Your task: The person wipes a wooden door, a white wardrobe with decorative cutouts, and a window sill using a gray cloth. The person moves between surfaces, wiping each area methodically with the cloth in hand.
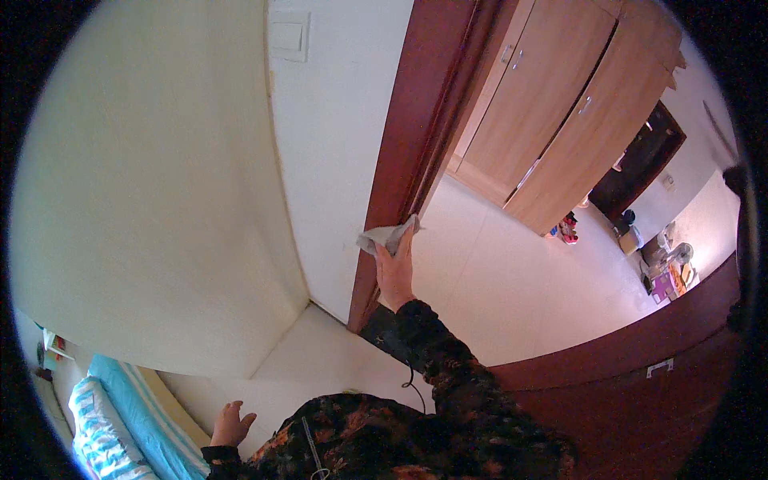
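A light grey cloth (391,236) is pressed by my right hand (396,270) against the dark red wooden door frame (393,162). The fingers lie behind the cloth's folds, partly hidden. My left hand (231,423) hangs low at the left beside my body, holding nothing, its fingers apart and slightly curled. Nearest to it are the pale tiled floor (288,366) and a bed with turquoise bedding (129,408).
Left of the frame, a white wall carries a light switch (289,37). A dark red door (624,396) stands at the lower right. Beyond the doorway are a tall wooden wardrobe (540,108), shoes (568,229) and a fan (681,253). A dark cable (414,384) hangs near my right sleeve.
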The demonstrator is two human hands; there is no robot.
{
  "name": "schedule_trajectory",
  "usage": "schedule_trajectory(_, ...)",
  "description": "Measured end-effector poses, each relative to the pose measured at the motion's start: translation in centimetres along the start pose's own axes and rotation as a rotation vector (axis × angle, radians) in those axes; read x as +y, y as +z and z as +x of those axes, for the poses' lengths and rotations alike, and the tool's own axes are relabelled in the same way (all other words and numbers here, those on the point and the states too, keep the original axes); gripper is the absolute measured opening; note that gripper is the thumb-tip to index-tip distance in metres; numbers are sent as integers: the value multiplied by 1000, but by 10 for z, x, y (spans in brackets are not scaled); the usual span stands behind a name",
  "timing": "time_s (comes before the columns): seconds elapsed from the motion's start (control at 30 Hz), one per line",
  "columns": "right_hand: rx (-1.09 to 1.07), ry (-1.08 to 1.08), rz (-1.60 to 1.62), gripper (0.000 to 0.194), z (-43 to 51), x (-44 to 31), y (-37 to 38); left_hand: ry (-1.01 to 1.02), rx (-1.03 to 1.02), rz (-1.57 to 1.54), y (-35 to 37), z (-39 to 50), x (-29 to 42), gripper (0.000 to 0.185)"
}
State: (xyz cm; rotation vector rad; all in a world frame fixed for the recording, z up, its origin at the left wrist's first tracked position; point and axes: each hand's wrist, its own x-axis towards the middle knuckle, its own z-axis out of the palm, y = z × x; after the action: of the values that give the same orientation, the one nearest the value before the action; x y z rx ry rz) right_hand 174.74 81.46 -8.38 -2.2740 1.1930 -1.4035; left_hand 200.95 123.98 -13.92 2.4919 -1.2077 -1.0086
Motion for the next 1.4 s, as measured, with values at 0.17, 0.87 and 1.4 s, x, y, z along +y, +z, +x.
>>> schedule_trajectory(0.17, 158, -196, -67, 36, 6, -19, -9, -3, 20, -5, -3, -20, -16, 52)
schedule_trajectory(0.87, 478, -461, 252, 47, 290, -78, -157, -46, 42, -45, 28, -32, -3, 50)
schedule_trajectory(1.4, 30, 782, 894, 46, -33, 88, 18, -1, 18, -7, 29, -29, 49, 49)
